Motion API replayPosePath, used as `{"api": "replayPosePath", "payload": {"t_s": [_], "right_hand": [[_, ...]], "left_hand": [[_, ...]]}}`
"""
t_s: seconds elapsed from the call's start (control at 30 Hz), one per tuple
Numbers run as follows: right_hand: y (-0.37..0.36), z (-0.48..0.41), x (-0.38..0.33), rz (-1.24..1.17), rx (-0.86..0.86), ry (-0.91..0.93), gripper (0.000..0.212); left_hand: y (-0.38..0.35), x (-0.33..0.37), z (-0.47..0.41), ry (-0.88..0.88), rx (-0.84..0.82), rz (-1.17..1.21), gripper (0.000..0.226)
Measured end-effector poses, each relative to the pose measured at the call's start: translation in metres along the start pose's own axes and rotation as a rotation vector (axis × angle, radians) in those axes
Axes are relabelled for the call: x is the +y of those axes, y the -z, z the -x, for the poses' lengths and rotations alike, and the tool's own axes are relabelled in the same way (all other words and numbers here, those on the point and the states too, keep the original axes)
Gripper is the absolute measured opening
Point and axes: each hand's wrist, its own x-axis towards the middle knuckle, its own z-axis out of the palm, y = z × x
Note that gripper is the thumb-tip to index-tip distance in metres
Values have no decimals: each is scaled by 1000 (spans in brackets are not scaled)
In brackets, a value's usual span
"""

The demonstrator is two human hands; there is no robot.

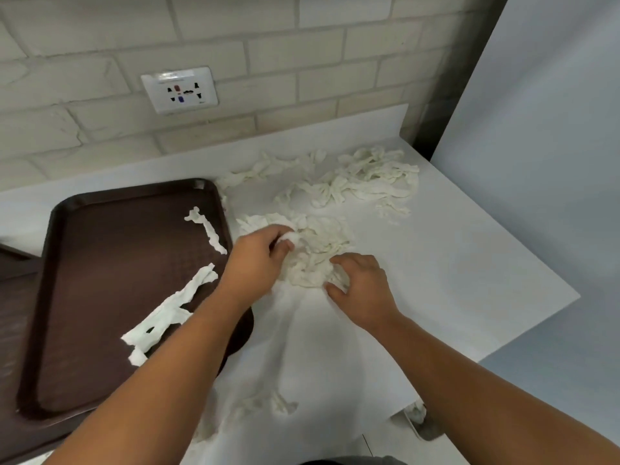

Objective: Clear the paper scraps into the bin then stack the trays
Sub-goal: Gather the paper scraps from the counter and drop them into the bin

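A white countertop [436, 280] runs along the brick wall. A brown tray [100, 297] sits on its left part, with another dark tray [13, 313] showing at its left side. Just right of the brown tray lies a pile of paper scraps [315, 243]. Farther right and beyond it spreads a bigger heap of scraps [369, 179], and thin strips [261, 171] trail off its far right corner. A few small scraps [268, 402] lie by its near right corner.

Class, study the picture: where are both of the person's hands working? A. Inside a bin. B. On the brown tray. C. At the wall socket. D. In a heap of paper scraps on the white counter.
D: the left hand and the right hand both grip the heap of paper scraps on the white counter, beside the brown tray.
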Motion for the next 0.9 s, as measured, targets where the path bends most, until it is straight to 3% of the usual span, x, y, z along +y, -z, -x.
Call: {"api": "replayPosePath", "payload": {"t_s": [0.17, 0.33, 0.53, 0.67, 0.83, 0.9], "right_hand": [[-9, -15, -16, 96, -71, 80, 54], [-18, -18, -23, 157, -100, 157, 51], [-26, -13, -33, 179, -60, 236, 67], [-32, -14, -48, 144, -77, 246, 68], [-26, -22, -73, -268, 26, 134, 84], [-20, -30, -84, -405, 7, 142, 74]], "left_hand": [[31, 4, -21, 158, -47, 477, 23], [52, 12, -25, 266, -4, 1014, 11], [61, 3, -30, 219, 142, 903, 13], [70, 19, -34, 196, 82, 1144, 16], [78, 39, -39, 205, 6, 1354, 21], [80, 49, -39, 228, -60, 1454, 20]]}}
